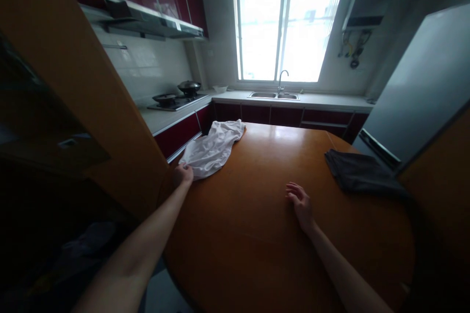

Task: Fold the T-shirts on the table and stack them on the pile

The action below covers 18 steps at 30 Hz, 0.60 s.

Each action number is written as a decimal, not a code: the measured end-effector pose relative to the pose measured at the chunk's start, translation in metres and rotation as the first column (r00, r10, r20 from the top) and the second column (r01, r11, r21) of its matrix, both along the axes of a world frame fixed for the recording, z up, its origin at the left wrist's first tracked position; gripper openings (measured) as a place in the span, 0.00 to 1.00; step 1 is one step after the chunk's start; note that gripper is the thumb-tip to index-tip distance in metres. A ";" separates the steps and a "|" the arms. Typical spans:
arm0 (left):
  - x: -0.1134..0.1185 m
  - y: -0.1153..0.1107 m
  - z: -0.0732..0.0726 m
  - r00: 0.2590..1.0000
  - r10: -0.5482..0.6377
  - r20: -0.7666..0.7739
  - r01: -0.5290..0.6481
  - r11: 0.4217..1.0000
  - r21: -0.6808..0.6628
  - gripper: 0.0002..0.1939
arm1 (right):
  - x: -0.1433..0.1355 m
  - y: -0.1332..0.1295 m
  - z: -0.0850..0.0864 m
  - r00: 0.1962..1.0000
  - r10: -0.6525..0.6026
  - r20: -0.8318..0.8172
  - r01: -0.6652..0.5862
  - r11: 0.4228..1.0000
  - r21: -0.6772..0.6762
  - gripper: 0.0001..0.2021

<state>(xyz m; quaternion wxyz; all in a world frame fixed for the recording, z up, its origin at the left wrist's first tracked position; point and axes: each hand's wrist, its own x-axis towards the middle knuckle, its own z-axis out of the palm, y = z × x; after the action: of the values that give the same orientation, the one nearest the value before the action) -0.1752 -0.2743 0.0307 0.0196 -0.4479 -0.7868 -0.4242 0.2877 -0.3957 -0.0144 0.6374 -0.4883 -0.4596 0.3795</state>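
1. My left hand (pixel 184 174) pinches the white cloth (pixel 213 150) on the table's (pixel 246 210) left.
2. My right hand (pixel 302 206) is loosely spread over the table.
3. A dark cloth (pixel 362 172) lies on the table's right.

White cloth (pixel 215 149), dark grey cloth (pixel 363 171), orange-brown table (pixel 253 210).

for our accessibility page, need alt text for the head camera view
A person's left hand grips a rumpled white cloth on a wooden table; the right hand is empty. A folded dark cloth lies at right, a kitchen sink beyond.
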 end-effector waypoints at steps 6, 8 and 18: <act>0.038 0.007 0.042 0.988 -0.074 -0.137 0.083 0.995 0.055 0.26 | -0.002 -0.003 0.003 1.000 -0.012 0.005 0.012 1.000 0.012 0.14; 0.067 0.013 0.060 0.952 -0.202 -0.230 0.227 0.970 0.088 0.29 | -0.001 -0.004 0.004 1.000 -0.010 -0.013 0.010 1.000 0.002 0.15; 0.240 -0.043 0.027 0.436 -0.859 -0.267 0.786 0.508 -0.351 0.19 | 0.001 -0.005 0.005 0.998 -0.016 -0.057 0.015 1.000 -0.014 0.16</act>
<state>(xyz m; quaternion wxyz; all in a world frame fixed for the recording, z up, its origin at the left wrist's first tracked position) 0.0643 -0.3172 0.0576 -0.0652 -0.8519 -0.4776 -0.2050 0.2887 -0.4007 -0.0095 0.6500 -0.4852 -0.4349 0.3912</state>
